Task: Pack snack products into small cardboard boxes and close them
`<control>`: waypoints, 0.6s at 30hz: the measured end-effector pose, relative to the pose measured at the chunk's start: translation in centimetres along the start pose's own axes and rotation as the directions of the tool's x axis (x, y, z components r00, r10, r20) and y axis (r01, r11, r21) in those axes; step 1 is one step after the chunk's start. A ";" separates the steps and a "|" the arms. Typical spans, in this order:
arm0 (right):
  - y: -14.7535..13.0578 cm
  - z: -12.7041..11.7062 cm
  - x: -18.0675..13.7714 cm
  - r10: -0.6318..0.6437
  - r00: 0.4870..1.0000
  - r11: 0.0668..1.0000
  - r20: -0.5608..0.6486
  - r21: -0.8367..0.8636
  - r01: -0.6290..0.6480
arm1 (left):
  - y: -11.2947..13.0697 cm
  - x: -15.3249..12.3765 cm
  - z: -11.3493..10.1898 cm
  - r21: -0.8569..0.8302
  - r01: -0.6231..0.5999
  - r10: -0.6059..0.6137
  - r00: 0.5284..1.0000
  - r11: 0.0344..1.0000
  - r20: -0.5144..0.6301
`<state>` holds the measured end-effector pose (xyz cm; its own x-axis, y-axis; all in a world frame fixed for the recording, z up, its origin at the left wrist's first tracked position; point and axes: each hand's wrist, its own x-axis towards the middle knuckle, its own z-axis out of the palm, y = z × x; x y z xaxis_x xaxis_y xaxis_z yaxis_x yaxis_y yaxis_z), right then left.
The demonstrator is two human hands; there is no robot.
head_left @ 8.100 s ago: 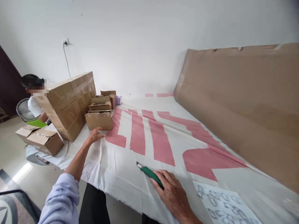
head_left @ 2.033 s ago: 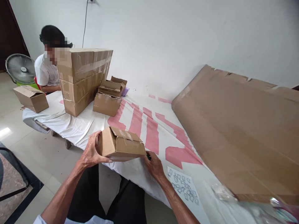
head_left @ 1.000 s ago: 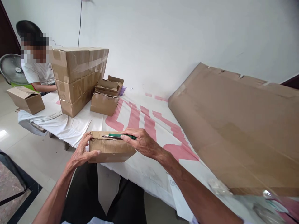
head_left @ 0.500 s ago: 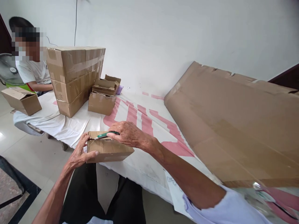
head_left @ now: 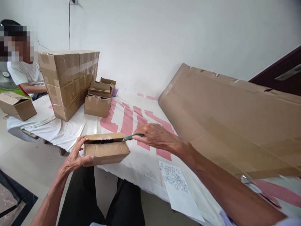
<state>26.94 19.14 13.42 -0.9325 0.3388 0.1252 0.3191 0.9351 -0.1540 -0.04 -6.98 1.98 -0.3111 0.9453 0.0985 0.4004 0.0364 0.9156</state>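
Observation:
Close in front of me, a small cardboard box (head_left: pixel 107 152) rests at the table's near edge. A dark gap runs between its two top flaps. My left hand (head_left: pixel 76 156) grips the box's left end, thumb on the near side and fingers around the far corner. My right hand (head_left: pixel 152 136) is closed around a green utility knife (head_left: pixel 133 137). The knife's tip is at the right end of the gap. What lies inside the box is too dark to make out.
Taped boxes (head_left: pixel 68 70) stand stacked at the left, beside open boxes (head_left: pixel 98 105). Another box (head_left: pixel 17 106) sits near a seated person (head_left: pixel 28 73). A large cardboard sheet (head_left: pixel 223 119) leans at the right. Marked paper (head_left: pixel 178 188) lies on the cloth-covered table (head_left: pixel 145 166).
My right hand has drawn the knife rightward along the top seam, from the left end to the right end. The flaps now stand apart. The view has turned slightly right.

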 end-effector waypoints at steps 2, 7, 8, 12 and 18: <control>1.7 1.1 -2.0 0.098 0.987 0.985 -0.127 0.155 -0.078 | 0.2 0.2 -0.2 0.009 -0.014 0.013 1.000 1.000 0.011; 2.8 10.7 -5.9 0.506 0.825 0.817 -0.252 0.448 -0.364 | 0.7 1.0 -0.9 0.056 -0.030 0.027 0.998 0.998 0.060; 2.6 13.1 -6.4 0.544 0.797 0.796 -0.263 0.460 -0.392 | 0.8 1.2 -1.1 0.065 -0.037 0.032 0.997 0.997 0.070; 2.1 19.2 -7.2 0.558 0.780 0.784 -0.283 0.487 -0.384 | 0.7 1.8 -1.8 0.103 -0.063 0.053 0.994 0.993 0.100; 1.3 13.9 -3.2 0.448 0.759 0.839 -0.472 0.514 -0.175 | 0.7 1.7 -1.8 0.104 -0.096 0.086 0.991 0.990 0.099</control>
<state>27.95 17.80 -0.85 -0.4849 0.7251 0.4889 0.3444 0.6722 -0.6554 -1.84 -5.92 3.52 -0.1890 0.9723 0.1377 0.5160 -0.0210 0.8563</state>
